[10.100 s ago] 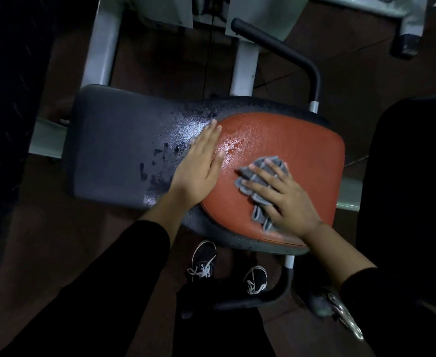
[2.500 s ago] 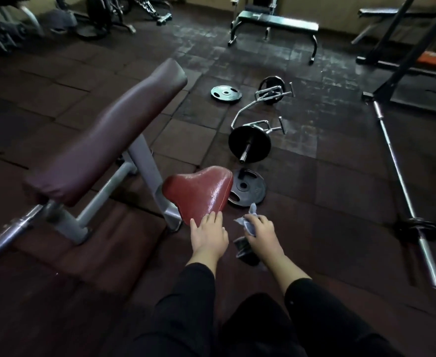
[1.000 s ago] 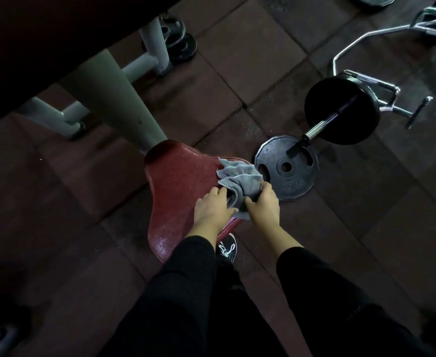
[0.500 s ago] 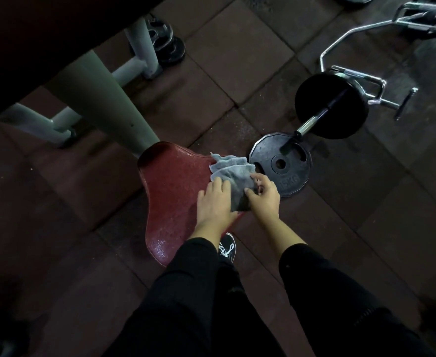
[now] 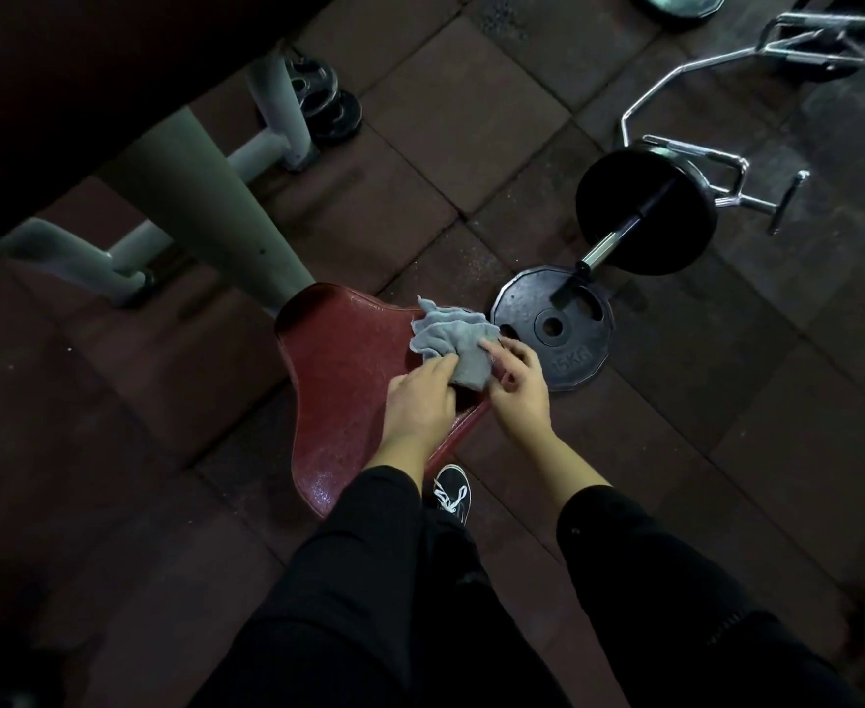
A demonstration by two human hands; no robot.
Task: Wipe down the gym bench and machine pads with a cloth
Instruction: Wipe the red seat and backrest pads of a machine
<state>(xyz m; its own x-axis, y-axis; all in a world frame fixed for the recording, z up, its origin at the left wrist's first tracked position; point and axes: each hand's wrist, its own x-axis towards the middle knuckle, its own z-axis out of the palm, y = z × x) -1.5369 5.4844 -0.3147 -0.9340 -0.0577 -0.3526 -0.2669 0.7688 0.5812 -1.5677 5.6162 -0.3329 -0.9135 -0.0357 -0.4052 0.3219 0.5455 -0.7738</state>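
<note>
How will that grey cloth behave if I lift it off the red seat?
The grey cloth is bunched in soft folds, so it likely flops and drapes. It looks thin, probably light. The red seat glistens, so the cloth may be damp and cling slightly.

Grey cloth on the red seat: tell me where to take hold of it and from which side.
Grip the grey cloth at its bunched middle, coming down from above. It lies crumpled on the right edge of the red seat pad, so loose corners would only trail. The left hand already pinches its near edge and the right hand touches its right side; the top and far folds stay free.
</note>
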